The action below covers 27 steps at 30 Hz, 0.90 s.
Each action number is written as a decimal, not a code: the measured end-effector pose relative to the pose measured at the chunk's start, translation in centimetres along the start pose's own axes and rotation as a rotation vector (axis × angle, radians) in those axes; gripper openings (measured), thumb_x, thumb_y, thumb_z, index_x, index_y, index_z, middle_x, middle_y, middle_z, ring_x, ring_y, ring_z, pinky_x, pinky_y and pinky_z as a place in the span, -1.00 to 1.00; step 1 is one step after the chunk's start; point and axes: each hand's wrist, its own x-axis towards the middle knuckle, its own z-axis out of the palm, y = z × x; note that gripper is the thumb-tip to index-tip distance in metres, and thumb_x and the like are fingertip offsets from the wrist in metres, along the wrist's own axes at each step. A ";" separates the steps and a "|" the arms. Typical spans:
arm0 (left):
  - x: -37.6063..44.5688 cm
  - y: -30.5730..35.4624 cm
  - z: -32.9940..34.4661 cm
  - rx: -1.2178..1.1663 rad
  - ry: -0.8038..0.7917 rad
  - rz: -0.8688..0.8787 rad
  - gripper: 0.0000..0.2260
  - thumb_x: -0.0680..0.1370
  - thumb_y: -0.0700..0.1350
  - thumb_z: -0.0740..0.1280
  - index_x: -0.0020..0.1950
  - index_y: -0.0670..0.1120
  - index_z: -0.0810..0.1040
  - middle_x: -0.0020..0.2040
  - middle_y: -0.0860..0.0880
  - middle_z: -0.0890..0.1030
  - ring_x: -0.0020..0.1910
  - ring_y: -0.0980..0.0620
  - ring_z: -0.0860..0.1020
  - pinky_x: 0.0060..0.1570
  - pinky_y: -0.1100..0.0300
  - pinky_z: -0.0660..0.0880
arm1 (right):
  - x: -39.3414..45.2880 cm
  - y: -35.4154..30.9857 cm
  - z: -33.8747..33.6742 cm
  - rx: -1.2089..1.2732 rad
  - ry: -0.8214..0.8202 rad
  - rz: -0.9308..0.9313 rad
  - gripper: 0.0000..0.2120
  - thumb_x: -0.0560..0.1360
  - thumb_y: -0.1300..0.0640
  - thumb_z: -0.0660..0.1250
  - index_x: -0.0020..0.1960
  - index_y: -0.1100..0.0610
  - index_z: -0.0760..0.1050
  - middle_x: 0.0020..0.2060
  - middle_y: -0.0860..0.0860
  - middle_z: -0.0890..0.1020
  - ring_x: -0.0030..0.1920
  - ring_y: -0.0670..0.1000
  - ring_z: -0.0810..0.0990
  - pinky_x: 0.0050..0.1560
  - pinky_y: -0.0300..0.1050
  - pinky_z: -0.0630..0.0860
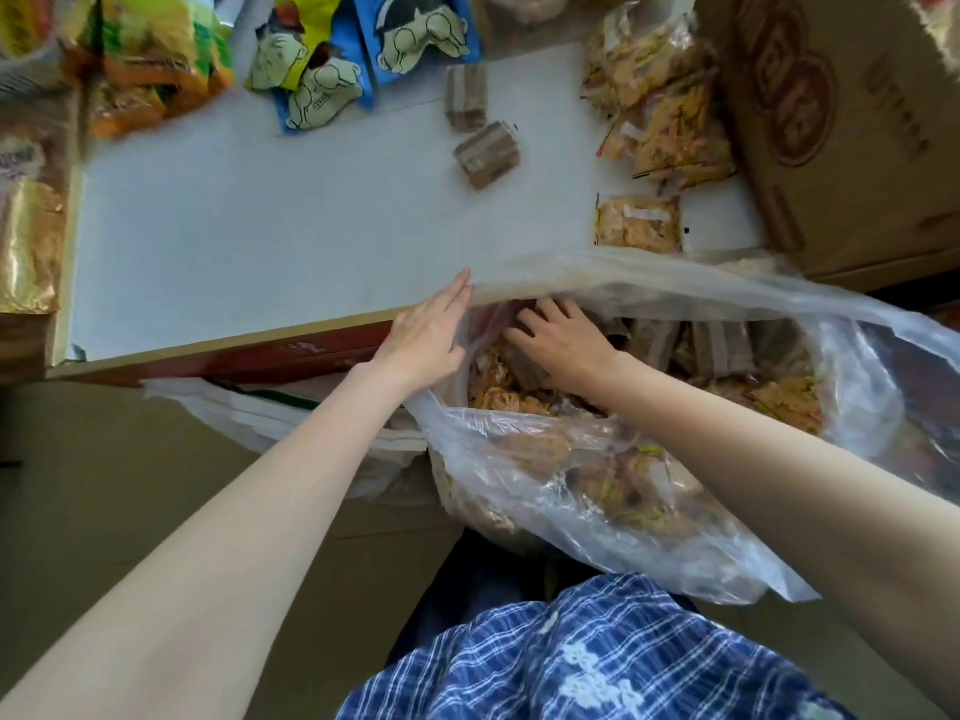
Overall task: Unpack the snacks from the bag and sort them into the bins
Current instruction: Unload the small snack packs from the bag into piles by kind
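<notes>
A large clear plastic bag [649, 475] full of wrapped snacks lies open below the table's near edge. My left hand [426, 335] presses flat against the bag's left rim, fingers straight and together, holding the opening apart. My right hand [558, 340] reaches inside the bag, its fingers curled over a brown wrapped wafer pack [524, 363]; whether it grips the pack is unclear. More brown packs [722, 345] and orange-yellow snack packets [789, 402] fill the bag. On the white table [260, 241] lie two brown wafer packs [485, 153] and a pile of orange-yellow packets [660, 106].
Blue and yellow cartoon snack bags [358, 49] and green-orange packets [150, 59] lie at the table's far left. A cardboard box [852, 122] stands at the right. Gold packets [31, 241] sit at the left edge. A white bag [291, 413] hangs under the table edge.
</notes>
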 end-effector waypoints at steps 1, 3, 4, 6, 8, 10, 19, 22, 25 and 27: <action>-0.1 -0.1 0.0 -0.006 0.003 0.004 -0.33 0.54 -0.21 0.21 0.55 -0.10 -0.08 0.56 0.05 -0.15 0.52 0.01 0.07 0.42 -0.04 0.19 | -0.3 0.3 -0.1 0.013 0.003 -0.021 -0.38 0.40 0.04 0.42 0.38 0.14 0.29 0.30 0.13 0.38 0.33 0.20 0.29 0.30 0.09 0.25; -0.1 -0.5 0.2 -0.029 0.008 0.010 -0.34 0.55 -0.21 0.21 0.55 -0.09 -0.08 0.56 0.06 -0.15 0.51 0.01 0.08 0.42 -0.03 0.20 | -1.4 1.2 -0.2 0.024 0.046 -0.059 -0.44 0.35 0.09 0.46 0.29 0.16 0.38 0.22 0.18 0.44 0.24 0.24 0.37 0.21 0.13 0.36; -0.1 -0.6 0.3 -0.048 0.008 0.011 -0.34 0.55 -0.21 0.21 0.55 -0.09 -0.08 0.56 0.07 -0.15 0.51 0.01 0.08 0.42 -0.03 0.20 | -2.0 1.6 0.1 0.061 0.064 -0.063 -0.48 0.33 0.12 0.49 0.24 0.15 0.42 0.17 0.21 0.47 0.19 0.27 0.40 0.14 0.15 0.41; 0.0 -0.9 0.8 -0.092 0.007 0.014 -0.34 0.55 -0.21 0.21 0.55 -0.09 -0.08 0.56 0.07 -0.15 0.51 0.00 0.08 0.42 -0.03 0.20 | -3.0 1.6 0.0 0.193 0.061 -0.082 -0.58 0.34 0.21 0.48 0.16 0.17 0.45 0.10 0.25 0.50 0.11 0.29 0.45 -0.01 0.14 0.48; 0.1 -1.0 1.3 -0.126 0.016 0.019 -0.35 0.55 -0.22 0.21 0.55 -0.10 -0.07 0.56 0.06 -0.14 0.51 -0.03 0.09 0.43 -0.04 0.18 | -3.6 0.8 -0.8 0.283 0.024 -0.108 -0.68 0.42 0.27 0.37 0.15 0.19 0.43 0.03 0.20 0.50 0.04 0.23 0.47 -0.16 0.08 0.51; 0.5 -1.3 1.5 -0.155 0.015 0.021 -0.36 0.55 -0.23 0.21 0.55 -0.10 -0.06 0.56 0.07 -0.12 0.51 -0.04 0.07 0.44 -0.03 0.17 | -3.7 0.5 -2.3 0.376 -0.028 -0.108 -0.70 0.47 0.25 0.31 0.18 0.19 0.38 -0.01 0.13 0.50 0.00 0.16 0.45 -0.16 0.06 0.45; 0.0 -1.5 1.9 -0.332 0.020 0.058 -0.39 0.53 -0.25 0.22 0.54 -0.07 0.07 0.55 0.06 0.05 0.51 0.01 0.07 0.45 -0.04 0.17 | 4.2 5.5 -10.9 1.425 0.461 0.813 -0.75 0.47 0.18 0.39 -0.02 0.17 0.32 -0.19 -0.01 0.46 -0.16 -0.02 0.58 -0.07 -0.16 0.59; -0.9 -1.2 1.6 -0.327 0.010 0.044 -0.40 0.53 -0.25 0.22 0.54 -0.09 0.09 0.55 0.04 0.06 0.50 0.00 0.10 0.40 -0.06 0.23 | 8.5 5.6 -8.1 1.817 0.333 1.040 -0.74 0.46 0.27 0.38 -0.14 0.16 0.26 -0.09 0.14 0.47 -0.07 0.12 0.59 -0.01 -0.01 0.60; -1.4 -1.3 1.4 -0.331 0.009 0.039 -0.41 0.53 -0.21 0.22 0.53 -0.09 0.10 0.55 0.05 0.07 0.49 0.00 0.13 0.38 -0.04 0.26 | 11.0 5.1 -7.5 1.855 0.339 1.070 -0.67 0.47 0.28 0.32 0.20 0.21 0.33 0.14 0.13 0.48 0.02 0.06 0.53 0.03 -0.15 0.54; -1.5 -1.3 1.4 -0.338 0.026 0.041 -0.42 0.54 -0.20 0.22 0.53 -0.09 0.10 0.55 0.05 0.08 0.49 -0.01 0.14 0.39 -0.02 0.26 | 11.2 4.7 -9.0 1.830 0.294 0.924 -0.46 0.52 0.34 0.23 0.45 0.16 0.17 0.22 0.08 0.41 0.13 0.02 0.45 0.01 -0.33 0.40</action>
